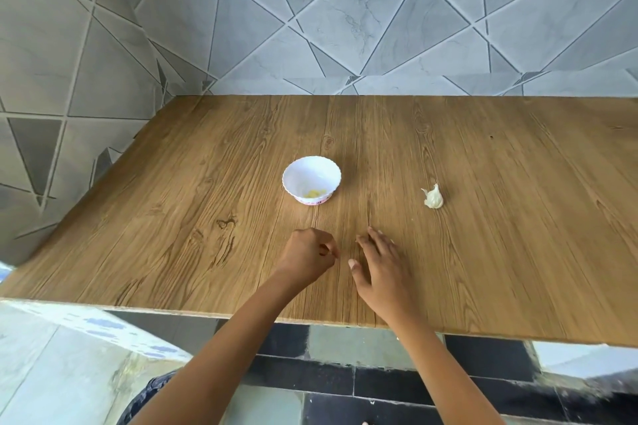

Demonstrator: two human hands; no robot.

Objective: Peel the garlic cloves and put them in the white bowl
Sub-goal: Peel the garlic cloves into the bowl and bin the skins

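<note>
1. The left hand point(309, 255) lies nearest, over the near middle of the table point(518, 224). Its fingers are curled in and the thumb is drawn against the fingertips. Nothing shows between them, and a scrap of skin there would be too small to see.
2. The right hand point(381, 272) sits just beside it, to the right. Its fingers are spread and nearly straight, palm down, and it holds nothing. Whether the fingertips touch the table or sit just above it cannot be told.
3. The two hands are near each other but apart. Neither touches the bowl or the garlic.
4. The white bowl point(310, 172) stands upright on the table, beyond the left hand. A small heap of pale yellow peeled cloves point(315, 193) lies at its bottom.
5. A remaining piece of garlic point(433, 197), white and in its papery skin, lies on the table to the far right of the right hand, well apart from the bowl.
6. Progress, as judged: part of the task is done, since peeled cloves are in the bowl. The unpeeled garlic piece is left to be picked up, peeled and put in the bowl.
</note>
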